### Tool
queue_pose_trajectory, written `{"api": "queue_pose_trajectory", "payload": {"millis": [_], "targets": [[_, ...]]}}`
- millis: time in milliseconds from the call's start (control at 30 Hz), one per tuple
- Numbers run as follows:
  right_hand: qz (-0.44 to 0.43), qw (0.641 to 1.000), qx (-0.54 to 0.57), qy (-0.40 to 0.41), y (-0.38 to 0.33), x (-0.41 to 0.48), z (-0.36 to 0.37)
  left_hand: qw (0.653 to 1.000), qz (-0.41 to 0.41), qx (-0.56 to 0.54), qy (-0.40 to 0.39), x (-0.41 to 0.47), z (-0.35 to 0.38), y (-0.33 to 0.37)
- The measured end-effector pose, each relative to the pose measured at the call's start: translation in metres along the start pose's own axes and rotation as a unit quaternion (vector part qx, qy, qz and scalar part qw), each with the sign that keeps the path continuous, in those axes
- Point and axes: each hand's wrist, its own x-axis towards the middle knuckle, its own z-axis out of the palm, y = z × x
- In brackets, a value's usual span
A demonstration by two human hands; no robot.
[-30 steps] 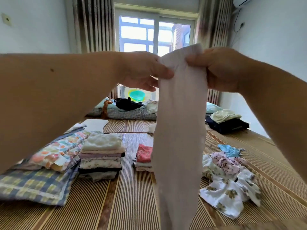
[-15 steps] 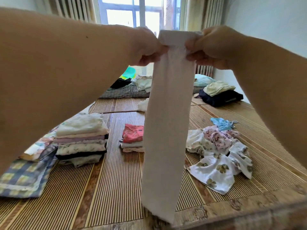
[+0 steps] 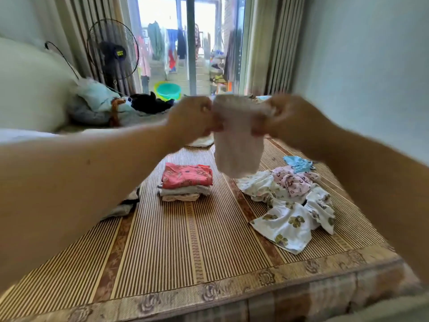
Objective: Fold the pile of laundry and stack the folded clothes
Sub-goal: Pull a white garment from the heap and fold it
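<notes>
Left grip (image 3: 192, 119) and right grip (image 3: 286, 118) each pinch the pale cloth (image 3: 236, 149), which hangs vertically, with the folded stack (image 3: 186, 181) below, nearer the left.

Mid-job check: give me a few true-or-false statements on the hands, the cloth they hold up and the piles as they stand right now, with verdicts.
1. The left hand and the right hand each hold a top corner of the pale cloth. True.
2. The pale cloth lies flat on the woven mat. False: it hangs from the hands, above the mat.
3. The folded stack has a coral-red garment on top. True.
4. The unfolded pile lies left of that stack. False: it lies to its right.
5. A light blue piece sits at the pile's far edge. True.
</notes>
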Motion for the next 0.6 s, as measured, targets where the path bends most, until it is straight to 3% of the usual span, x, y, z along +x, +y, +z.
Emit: {"api": "queue_pose_trajectory", "payload": {"millis": [133,233,300,467,533,600], "targets": [[0.124,0.976,0.029,-0.174,0.041,-0.096,0.057,0.979,-0.064,0.106,-0.165,-0.097,0.026,-0.058],[0.2,0.942,-0.011,-0.269,0.073,-0.159,0.098,0.93,-0.162,0.129,-0.303,-0.167,0.049,-0.092],[0.222,0.919,0.015,-0.325,0.085,-0.18,0.113,0.901,-0.183,0.14,-0.367,-0.197,0.059,-0.107],[0.277,0.863,0.112,-0.408,0.089,-0.179,0.117,0.879,-0.232,0.078,-0.41,-0.213,0.06,-0.111],[0.305,0.848,0.145,-0.408,0.091,-0.167,0.114,0.88,-0.236,0.045,-0.41,-0.203,0.059,-0.112],[0.321,0.858,0.163,-0.366,0.095,-0.148,0.112,0.9,-0.228,0.029,-0.371,-0.187,0.061,-0.115]]}}
